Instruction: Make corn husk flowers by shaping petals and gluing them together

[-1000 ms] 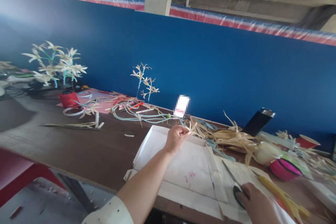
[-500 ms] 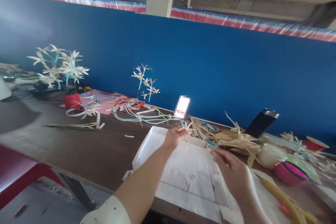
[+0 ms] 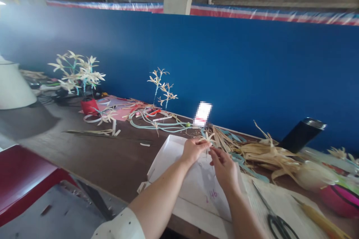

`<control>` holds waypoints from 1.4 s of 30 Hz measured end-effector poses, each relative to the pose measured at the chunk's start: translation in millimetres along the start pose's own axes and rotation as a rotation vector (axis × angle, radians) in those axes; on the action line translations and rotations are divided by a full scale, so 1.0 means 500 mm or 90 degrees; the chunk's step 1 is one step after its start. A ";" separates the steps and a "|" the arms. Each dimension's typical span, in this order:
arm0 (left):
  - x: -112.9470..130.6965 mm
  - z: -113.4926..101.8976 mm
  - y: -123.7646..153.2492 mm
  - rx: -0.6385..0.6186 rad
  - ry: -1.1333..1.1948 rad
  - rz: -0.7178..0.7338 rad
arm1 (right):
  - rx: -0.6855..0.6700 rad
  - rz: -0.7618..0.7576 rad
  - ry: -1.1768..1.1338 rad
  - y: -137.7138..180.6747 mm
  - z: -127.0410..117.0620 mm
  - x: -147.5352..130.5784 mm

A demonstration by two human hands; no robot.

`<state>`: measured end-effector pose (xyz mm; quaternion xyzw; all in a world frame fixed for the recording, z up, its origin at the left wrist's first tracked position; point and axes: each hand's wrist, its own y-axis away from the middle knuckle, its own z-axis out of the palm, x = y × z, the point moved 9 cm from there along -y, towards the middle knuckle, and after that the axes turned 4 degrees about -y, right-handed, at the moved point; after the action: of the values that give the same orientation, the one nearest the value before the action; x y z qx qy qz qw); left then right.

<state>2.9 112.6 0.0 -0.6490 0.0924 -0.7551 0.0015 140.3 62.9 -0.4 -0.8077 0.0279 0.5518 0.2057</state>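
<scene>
1. The left fingers point(image 3: 202, 145) are pinching a pale, thin-petalled flower point(image 3: 208, 137) near its base; its petals are spreading just above the fingertips.
2. The right fingers point(image 3: 217, 152) are curling in close beside the left ones, just below the flower; whether they are gripping its stem, one cannot tell.
3. The flower is sitting above the far part of an open white box point(image 3: 167, 154), which is lying under both forearms and bearing handwritten digits.
4. To the right of the box, black-handled scissors point(image 3: 276, 219) are resting on a pale sheet point(image 3: 256, 201), blades pointing far; a yellow tool point(image 3: 319, 218) is lying farther right.
5. Beyond the hands, dry husks point(image 3: 267, 155) are spreading rightward along the counter point(image 3: 134, 164), with a dark flask point(image 3: 302, 134) leaning behind them.
6. A bright, pixelated rectangle point(image 3: 203, 114) is standing upright at the far side, near the blue partition point(image 3: 238, 56).
7. Left of it, pale green cord point(image 3: 146, 127) is looping across the counter; farther left, a red pot point(image 3: 89, 107) is holding a bunch of pale flowers point(image 3: 84, 73).
</scene>
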 end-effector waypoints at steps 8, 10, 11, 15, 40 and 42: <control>0.005 0.006 0.012 -0.014 -0.040 -0.014 | -0.058 0.019 0.022 0.011 0.027 0.018; 0.006 0.006 0.010 -0.015 -0.056 0.011 | -0.058 0.018 0.010 0.012 0.029 0.016; 0.010 0.007 0.009 -0.016 -0.067 0.035 | -0.055 0.022 0.007 0.012 0.029 0.015; 0.027 0.007 0.008 -0.010 -0.115 0.127 | -0.047 0.037 0.009 0.015 0.027 0.011; 0.031 0.037 0.024 -0.106 -0.119 0.121 | 0.022 0.066 0.011 0.014 -0.011 0.002; 0.033 0.032 0.023 -0.094 -0.115 0.112 | 0.025 0.065 -0.003 0.013 -0.011 0.001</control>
<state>14.6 97.0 16.8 -0.7021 0.2037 -0.6817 0.0285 143.6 54.8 -1.3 -0.7997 0.0792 0.5628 0.1935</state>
